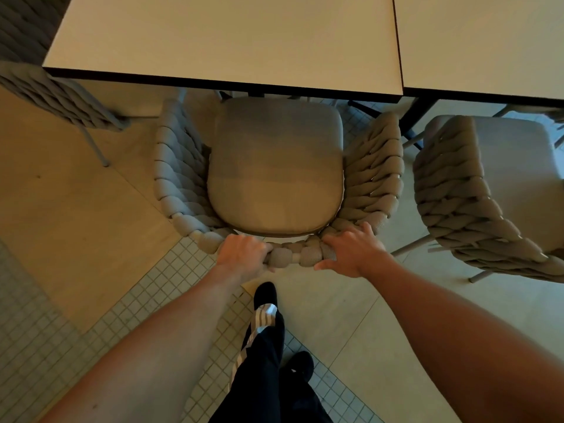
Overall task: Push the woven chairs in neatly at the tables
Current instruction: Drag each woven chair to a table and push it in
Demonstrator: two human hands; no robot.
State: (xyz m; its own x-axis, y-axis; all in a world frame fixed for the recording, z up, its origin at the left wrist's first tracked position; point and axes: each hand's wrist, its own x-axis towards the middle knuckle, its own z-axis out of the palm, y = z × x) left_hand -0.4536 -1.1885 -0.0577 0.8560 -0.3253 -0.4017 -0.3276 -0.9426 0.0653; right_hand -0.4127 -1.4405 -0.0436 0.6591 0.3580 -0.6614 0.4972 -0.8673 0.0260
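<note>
The person is standing behind a woven chair [183, 166] and holding the top of its curved backrest with both hands. The left hand [242, 254] is gripping the rope-wrapped rim, its fingers [262, 247] curled tightly round it. The right hand [351, 250] is lying over the rim just to the right, its fingers spreading along the weave and the thumb hooking under the near edge, so it too is grasping the backrest. The chair's grey seat cushion [274, 166] is facing the near edge of the left desk [225, 38], with only its far edge sitting under the dark-trimmed top; most of the seat is showing in front of it. A second desk [488, 41] is butting against the first on the right, and another woven chair [464, 190] is standing at it, angled, with most of its seat out from under the top. Part of a third woven chair [55, 90] is showing at the far left. Below, the person's dark shoe [265, 296] and striped trouser leg [262, 346] are standing on a floor [76, 209] of plain slabs and small square tiles.
</note>
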